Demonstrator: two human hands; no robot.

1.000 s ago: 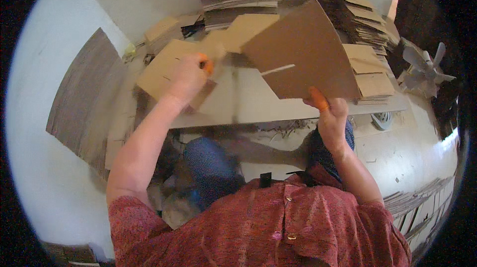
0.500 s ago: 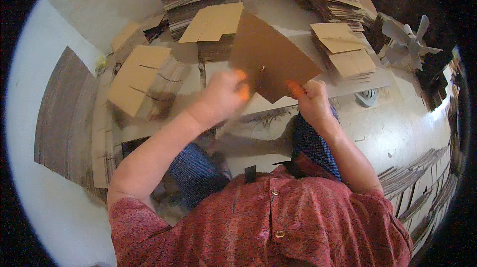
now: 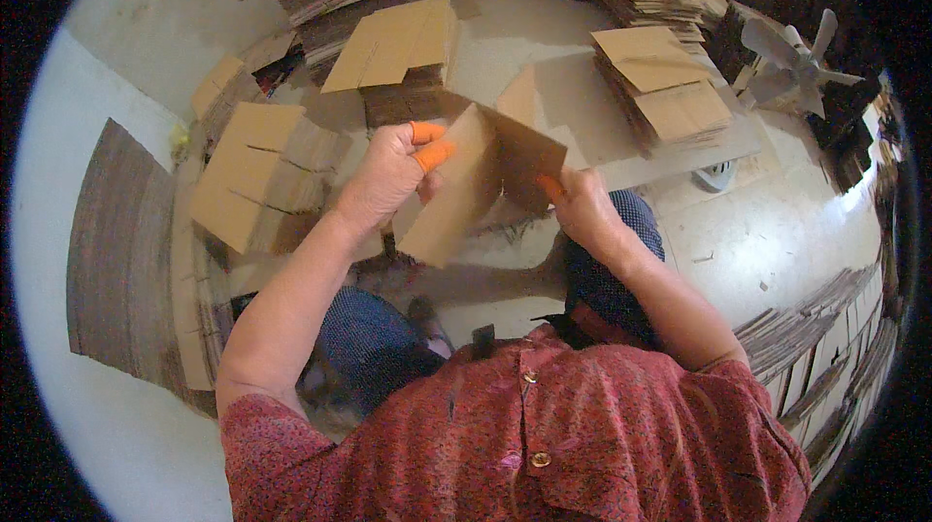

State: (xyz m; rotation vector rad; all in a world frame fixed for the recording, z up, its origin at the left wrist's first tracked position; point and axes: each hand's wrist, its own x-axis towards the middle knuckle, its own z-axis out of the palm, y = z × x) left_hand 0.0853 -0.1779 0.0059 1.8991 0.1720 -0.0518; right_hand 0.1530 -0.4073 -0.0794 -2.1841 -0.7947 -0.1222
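Observation:
Between my hands a brown cardboard piece [image 3: 454, 194] is raised above the table, with panels standing at angles to each other. My left hand [image 3: 383, 177] is at its left side, fingers closed at the panel's edge; two of them wear orange finger covers. My right hand [image 3: 585, 209] pinches the darker right-hand panel, an orange cover showing on one finger. Beyond it, a pale cardboard flap [image 3: 519, 95] sticks up. Left of my left hand lies a stack of cut cardboard [image 3: 250, 168] with slots along it.
On the pale table [image 3: 505, 17] stand a cardboard stack [image 3: 393, 44] at far left and another [image 3: 665, 75] at right. A grey-bladed fan [image 3: 801, 61] is at the far right. More cardboard sheets [image 3: 126, 250] lean at the left wall; others [image 3: 811, 337] lie low on the right.
The cardboard piece was one broad flat sheet and now shows panels bent at an angle. It has come lower and nearer. My right hand has moved slightly left and down.

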